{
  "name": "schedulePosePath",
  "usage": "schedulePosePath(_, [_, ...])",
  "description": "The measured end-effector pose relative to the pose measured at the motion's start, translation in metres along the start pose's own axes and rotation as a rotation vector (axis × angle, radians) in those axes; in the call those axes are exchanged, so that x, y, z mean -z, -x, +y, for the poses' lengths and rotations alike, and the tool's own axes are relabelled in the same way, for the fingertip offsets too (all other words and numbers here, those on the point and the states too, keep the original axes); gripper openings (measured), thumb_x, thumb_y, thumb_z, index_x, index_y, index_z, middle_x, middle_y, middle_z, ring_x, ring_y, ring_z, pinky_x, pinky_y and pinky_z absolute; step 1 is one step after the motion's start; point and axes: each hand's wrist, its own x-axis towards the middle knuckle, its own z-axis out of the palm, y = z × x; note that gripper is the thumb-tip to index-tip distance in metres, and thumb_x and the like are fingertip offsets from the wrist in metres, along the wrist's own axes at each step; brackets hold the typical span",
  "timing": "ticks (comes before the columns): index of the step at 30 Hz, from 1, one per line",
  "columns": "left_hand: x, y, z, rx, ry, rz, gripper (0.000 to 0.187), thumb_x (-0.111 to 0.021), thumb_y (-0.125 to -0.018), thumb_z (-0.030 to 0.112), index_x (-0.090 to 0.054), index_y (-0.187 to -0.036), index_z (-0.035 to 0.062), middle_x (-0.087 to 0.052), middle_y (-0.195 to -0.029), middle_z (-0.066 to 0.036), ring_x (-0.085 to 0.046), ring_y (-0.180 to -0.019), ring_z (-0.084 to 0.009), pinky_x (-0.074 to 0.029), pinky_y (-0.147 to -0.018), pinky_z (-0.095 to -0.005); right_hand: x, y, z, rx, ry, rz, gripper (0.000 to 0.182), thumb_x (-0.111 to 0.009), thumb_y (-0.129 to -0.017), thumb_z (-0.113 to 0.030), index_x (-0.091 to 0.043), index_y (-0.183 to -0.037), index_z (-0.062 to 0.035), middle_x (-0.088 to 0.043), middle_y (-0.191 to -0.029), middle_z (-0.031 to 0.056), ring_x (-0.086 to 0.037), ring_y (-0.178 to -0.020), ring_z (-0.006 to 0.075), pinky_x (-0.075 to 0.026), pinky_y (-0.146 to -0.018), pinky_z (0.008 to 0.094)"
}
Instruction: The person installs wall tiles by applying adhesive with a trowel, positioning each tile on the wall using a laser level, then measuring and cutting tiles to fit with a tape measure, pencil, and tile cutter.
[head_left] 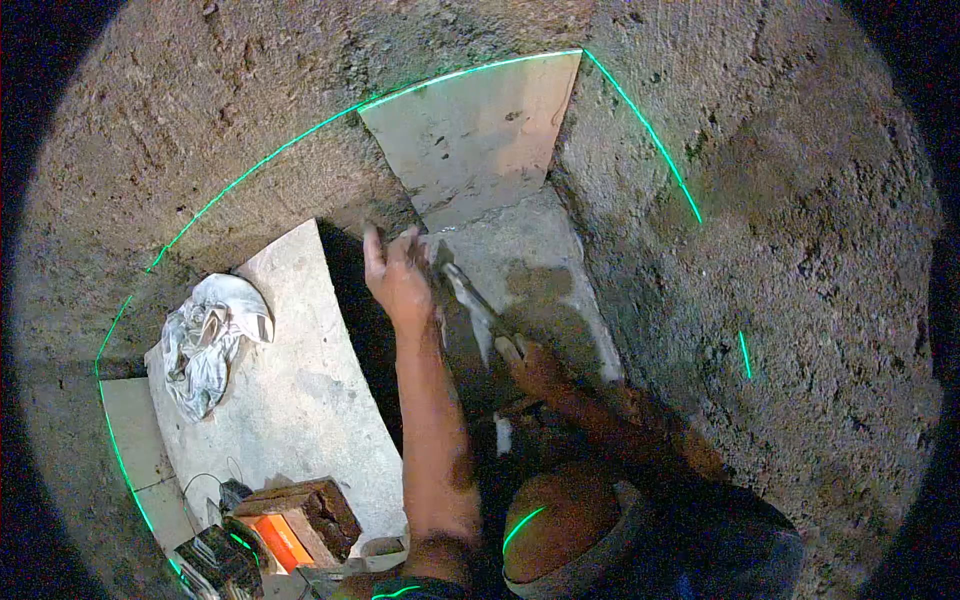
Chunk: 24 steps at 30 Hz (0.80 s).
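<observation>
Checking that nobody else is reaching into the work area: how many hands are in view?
2. The left hand is raised, fingers apart, beside the pale slab; the right hand grips a long, thin tool. Dark areas could hide more.

A rough, matt, plaster-like surface is seen on the wall (pixel 780 220) at right; a smoother, pale finish is shown by the tile (pixel 475 130) at upper centre; crumpled cloth is seen in the rag (pixel 208 345) at left.

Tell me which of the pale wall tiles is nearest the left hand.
The large, dark-speckled pale tile at top centre, just beyond the bare left hand; the other pale tiles are farther off, at lower left.
</observation>
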Motion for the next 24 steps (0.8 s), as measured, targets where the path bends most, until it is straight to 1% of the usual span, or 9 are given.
schedulePosePath(2, [-0.008,0.026,0.015,-0.083,0.045,0.094,0.06,-0.058,-0.087,0.009,-0.035,-0.141,-0.001,-0.053,-0.123,-0.009,-0.057,-0.104,-0.0173,-0.049,-0.079,-0.0303,0.003,0.012,0.005,0.236,0.14,0.004,0.065,-0.046,-0.09,-0.061,-0.061,-0.112,-0.0018,-0.065,-0.094,0.0256,-0.064,-0.088,0.0401,-0.048,-0.08,0.0502])
schedulePosePath(5, [-0.015,0.039,0.026,-0.186,0.025,0.075,0.057,-0.057,-0.087,0.006,-0.035,-0.139,-0.0038,-0.05,-0.128,-0.011,-0.056,-0.107,-0.0191,-0.05,-0.082,-0.0328,0.004,0.016,-0.024,0.353,-0.019,-0.047,0.054,-0.048,-0.093,-0.051,-0.062,-0.107,-0.0017,-0.065,-0.087,0.0243,-0.063,-0.08,0.0407,-0.049,-0.075,0.0492])
schedulePosePath(9, [-0.02,0.074,0.033,-0.305,0.02,0.186,0.061,-0.06,-0.087,0.007,-0.033,-0.14,-0.0036,-0.042,-0.139,-0.014,-0.053,-0.113,-0.0224,-0.048,-0.091,-0.0363,-0.002,0.018,-0.011,0.355,-0.027,-0.072,0.052,-0.048,-0.093,-0.05,-0.061,-0.107,-0.0017,-0.065,-0.087,0.0236,-0.063,-0.08,0.0399,-0.048,-0.075,0.0485])
schedulePosePath(11, [-0.02,0.092,0.022,-0.336,-0.205,0.186,0.06,-0.064,-0.087,0.017,-0.039,-0.138,-0.0021,-0.05,-0.13,-0.013,-0.052,-0.11,-0.0202,-0.047,-0.09,-0.0331,0.0,0.015,-0.003,0.344,-0.037,-0.057,0.051,-0.048,-0.093,-0.049,-0.061,-0.108,-0.0017,-0.065,-0.087,0.0231,-0.063,-0.08,0.0394,-0.048,-0.075,0.0481])
schedulePosePath(13, [-0.026,0.12,0.023,-0.232,-0.548,0.076,0.06,-0.066,-0.087,0.023,-0.043,-0.136,-0.001,-0.058,-0.118,-0.011,-0.055,-0.103,-0.0185,-0.045,-0.09,-0.0323,0.006,0.008,0.001,0.331,-0.06,-0.038,0.05,-0.048,-0.093,-0.048,-0.061,-0.108,-0.0017,-0.065,-0.088,0.0226,-0.062,-0.08,0.0389,-0.048,-0.075,0.0477])
schedulePosePath(15, [-0.026,0.137,0.003,-0.1,-0.615,-0.031,0.059,-0.066,-0.087,0.028,-0.045,-0.134,-0.001,-0.063,-0.11,-0.011,-0.059,-0.097,-0.019,-0.044,-0.092,-0.0331,0.015,0.002,0.004,0.313,-0.072,-0.004,0.05,-0.048,-0.093,-0.047,-0.061,-0.108,-0.0017,-0.065,-0.088,0.0222,-0.062,-0.08,0.0384,-0.048,-0.075,0.0473])
schedulePosePath(16, [-0.026,0.144,-0.005,-0.1,-0.619,-0.019,0.059,-0.066,-0.087,0.028,-0.045,-0.134,-0.001,-0.063,-0.11,-0.011,-0.059,-0.097,-0.019,-0.044,-0.092,-0.0331,0.019,-0.001,0.004,0.304,-0.078,0.013,0.049,-0.049,-0.093,-0.047,-0.061,-0.108,-0.0017,-0.065,-0.088,0.0219,-0.062,-0.08,0.0381,-0.048,-0.075,0.047])
schedulePosePath(18, [-0.027,0.155,-0.018,0.029,-0.487,-0.251,0.058,-0.066,-0.088,0.031,-0.046,-0.131,-0.0024,-0.063,-0.11,-0.013,-0.06,-0.098,-0.0213,-0.043,-0.093,-0.0346,0.025,-0.009,0.006,0.285,-0.096,0.049,0.048,-0.049,-0.093,-0.046,-0.061,-0.109,-0.0017,-0.065,-0.088,0.0215,-0.062,-0.08,0.0376,-0.048,-0.075,0.0466])
schedulePosePath(24, [-0.032,0.158,-0.025,0.128,-0.504,-0.295,0.062,-0.067,-0.087,0.032,-0.044,-0.132,-0.0044,-0.058,-0.121,-0.017,-0.059,-0.107,-0.0234,-0.043,-0.095,-0.0359,0.037,-0.026,0.006,0.269,-0.137,0.12,0.046,-0.049,-0.093,-0.043,-0.06,-0.109,-0.0016,-0.064,-0.089,0.0201,-0.061,-0.08,0.036,-0.048,-0.075,0.0454])
